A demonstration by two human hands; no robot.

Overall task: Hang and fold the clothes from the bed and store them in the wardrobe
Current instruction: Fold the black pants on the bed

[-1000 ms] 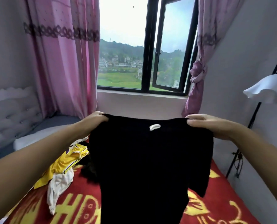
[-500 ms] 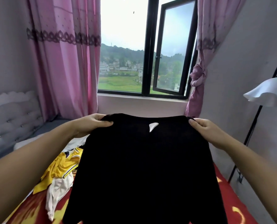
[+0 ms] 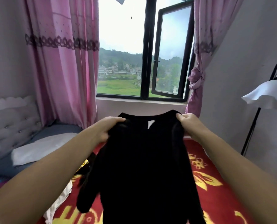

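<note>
A black shirt (image 3: 144, 167) hangs in front of me over the bed, its white neck label facing me. My left hand (image 3: 107, 128) grips its left shoulder and my right hand (image 3: 188, 125) grips its right shoulder. The shoulders are drawn close together, and a sleeve droops at the lower left. The bed's red blanket with yellow patterns (image 3: 215, 188) lies beneath. A white garment (image 3: 60, 201) lies on the blanket at the left, and a bit of yellow cloth (image 3: 84, 164) peeks out beside the shirt. The wardrobe is out of view.
A white pillow (image 3: 42, 147) and a tufted headboard (image 3: 10, 126) are at the left. Pink curtains (image 3: 63, 62) flank an open window (image 3: 144, 62) straight ahead. A floor lamp with a white shade (image 3: 267, 96) stands by the right wall.
My hands have moved closer together, so the shirt's shoulders fold inward and it hangs narrower. My view has tilted up slightly, and the yellow garment is now mostly hidden.
</note>
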